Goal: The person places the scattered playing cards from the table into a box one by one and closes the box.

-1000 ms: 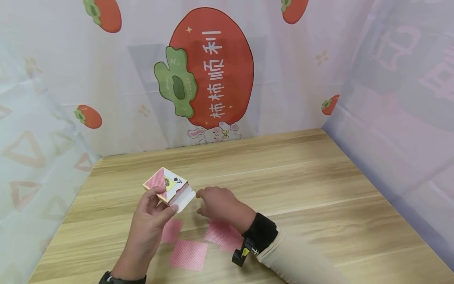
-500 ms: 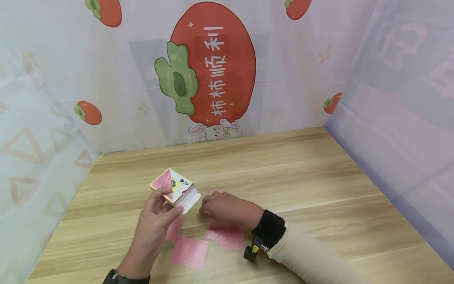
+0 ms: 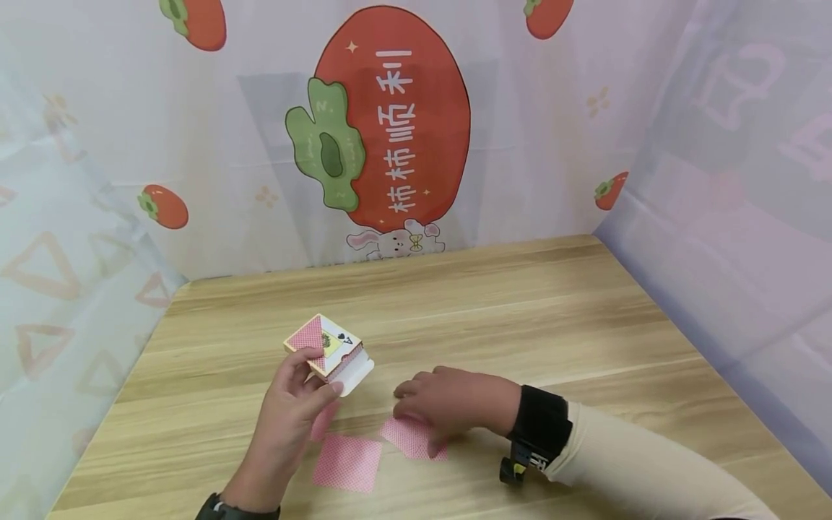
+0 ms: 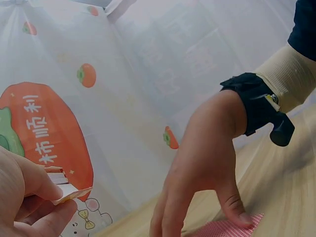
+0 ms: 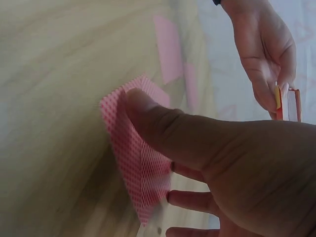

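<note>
My left hand (image 3: 286, 419) holds up a card box (image 3: 334, 347) with an ace of spades printed on it. Its white end flap (image 3: 354, 373) hangs out, and the edges of cards show in the mouth. Two overlapping red-checked playing cards (image 3: 408, 437) lie face down on the table, with my right hand (image 3: 455, 401) arched over them. In the right wrist view, the thumb (image 5: 140, 101) touches their top near one corner, and the fingertips reach their far edge. Another face-down card (image 3: 347, 464) lies to the left; one more (image 3: 323, 421) is partly hidden behind my left hand.
The wooden table (image 3: 507, 310) spreads out around the cards. White fabric printed with persimmons (image 3: 403, 115) hangs behind it and along both sides. A black strap with a small device (image 3: 539, 426) wraps my right wrist.
My right hand has moved from beside the box flap to the right and nearer, onto the two overlapping cards. My left hand and the box have shifted slightly right.
</note>
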The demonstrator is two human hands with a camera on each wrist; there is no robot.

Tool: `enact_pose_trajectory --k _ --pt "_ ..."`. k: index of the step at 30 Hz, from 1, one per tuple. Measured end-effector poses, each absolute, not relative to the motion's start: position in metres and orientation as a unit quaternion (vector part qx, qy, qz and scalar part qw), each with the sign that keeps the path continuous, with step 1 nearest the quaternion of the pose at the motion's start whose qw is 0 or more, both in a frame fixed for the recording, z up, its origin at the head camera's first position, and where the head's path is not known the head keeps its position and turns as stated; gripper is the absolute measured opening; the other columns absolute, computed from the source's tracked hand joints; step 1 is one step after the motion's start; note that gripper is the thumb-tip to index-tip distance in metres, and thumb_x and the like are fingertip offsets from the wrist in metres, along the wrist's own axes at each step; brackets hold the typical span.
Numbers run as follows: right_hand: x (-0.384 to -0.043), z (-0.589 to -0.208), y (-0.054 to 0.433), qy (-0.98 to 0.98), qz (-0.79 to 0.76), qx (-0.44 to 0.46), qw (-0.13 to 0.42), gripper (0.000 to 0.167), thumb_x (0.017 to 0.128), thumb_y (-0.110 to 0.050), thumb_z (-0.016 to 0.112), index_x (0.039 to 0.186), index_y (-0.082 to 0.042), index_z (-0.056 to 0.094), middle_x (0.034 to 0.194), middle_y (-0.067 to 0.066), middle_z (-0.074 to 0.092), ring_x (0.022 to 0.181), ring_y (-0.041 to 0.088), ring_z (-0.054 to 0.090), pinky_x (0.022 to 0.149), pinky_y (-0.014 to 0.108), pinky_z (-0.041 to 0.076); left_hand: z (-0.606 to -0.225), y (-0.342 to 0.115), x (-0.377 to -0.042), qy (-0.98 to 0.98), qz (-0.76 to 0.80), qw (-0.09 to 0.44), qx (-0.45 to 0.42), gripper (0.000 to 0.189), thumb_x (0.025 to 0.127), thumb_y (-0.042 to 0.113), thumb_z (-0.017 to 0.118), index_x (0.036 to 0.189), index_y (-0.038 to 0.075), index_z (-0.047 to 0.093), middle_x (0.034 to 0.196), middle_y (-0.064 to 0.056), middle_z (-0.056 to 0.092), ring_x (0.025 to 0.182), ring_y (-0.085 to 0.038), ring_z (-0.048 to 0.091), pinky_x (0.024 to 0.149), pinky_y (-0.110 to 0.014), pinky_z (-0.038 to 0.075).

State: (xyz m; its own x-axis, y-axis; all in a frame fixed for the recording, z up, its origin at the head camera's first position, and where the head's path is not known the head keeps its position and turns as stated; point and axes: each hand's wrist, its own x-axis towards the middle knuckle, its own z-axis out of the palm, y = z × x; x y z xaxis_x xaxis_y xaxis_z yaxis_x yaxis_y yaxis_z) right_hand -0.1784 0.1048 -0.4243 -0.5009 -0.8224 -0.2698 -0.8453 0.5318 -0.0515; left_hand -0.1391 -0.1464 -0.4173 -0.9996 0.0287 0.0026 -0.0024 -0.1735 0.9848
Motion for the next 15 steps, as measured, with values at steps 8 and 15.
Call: enact_pose_trajectory --k 8,15 --pt "-0.162 -0.421 0.126 0.866 0.090 -0.482 0.102 0.067 0.072 -0.039 0.092 0.131 -0.035 0.058 0.120 -0.012 0.057 0.104 0.008 0.057 0.081 0.028 0.049 -0.417 -0.145 -0.138 0.649 0.761 0.015 0.019 0.058 0.085 -0.015 0.065 0.134 0.008 0.043 0.141 -0.011 0.042 0.117 -0.018 0.058 0.088 -0.025 0.055" --pt "-0.152 -0.420 0.146 0.872 0.114 -0.461 0.120 0.076 0.070 -0.045 0.092 0.134 -0.033 0.054 0.118 -0.009 0.056 0.101 0.010 0.054 0.083 0.028 0.050 -0.417 -0.145 -0.137 0.653 0.757 0.026 0.023 0.058 0.086 -0.014 0.064 0.134 0.007 0.041 0.143 -0.011 0.040 0.118 -0.017 0.056 0.089 -0.025 0.055"
